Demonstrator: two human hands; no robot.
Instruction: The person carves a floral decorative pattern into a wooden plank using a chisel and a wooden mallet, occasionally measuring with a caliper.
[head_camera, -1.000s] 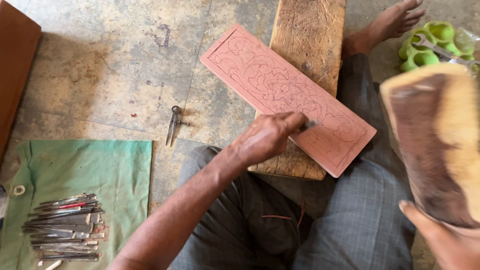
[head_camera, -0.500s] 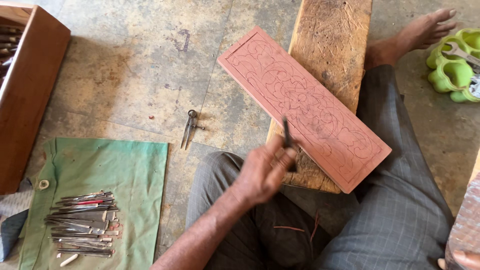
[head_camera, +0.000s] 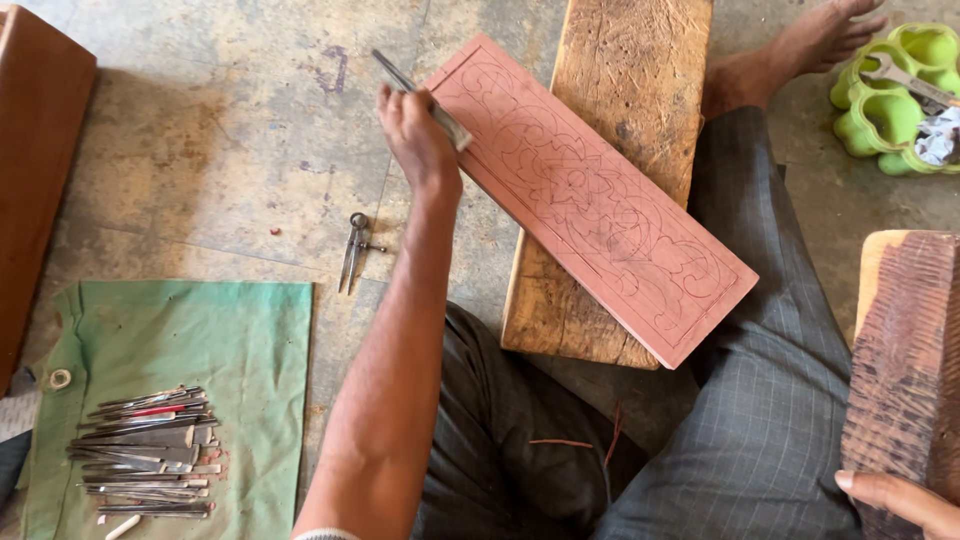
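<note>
1. Since half a second ago my left hand (head_camera: 418, 135) has swung up and out from the middle of the reddish carved panel (head_camera: 590, 195) to its far left corner, carrying the chisel (head_camera: 420, 88) with it. The mallet (head_camera: 905, 370) is back in view at the right edge, where a moment ago only a sliver showed.
2. My left hand is closed around the chisel, its thin metal shank pointing out over the concrete floor (head_camera: 200, 130), its other end lying across the panel's corner.
3. My right hand (head_camera: 900, 497) shows only fingertips, wrapped on the lower end of the dark, ridged wooden mallet; I judge it gripped, though most of the hand is out of frame.
4. The panel lies slantwise on the rough plank (head_camera: 620, 100) across my lap, the drawn scrollwork facing up.
5. To do this well, I should seat the edge squarely on a pencilled line before striking, keep the panel from sliding on the plank, and tap lightly so the cut follows the curve.
6. Dividers (head_camera: 354, 250) lie on the floor, and the spare chisels (head_camera: 145, 450) rest on the green cloth (head_camera: 250, 350).
</note>
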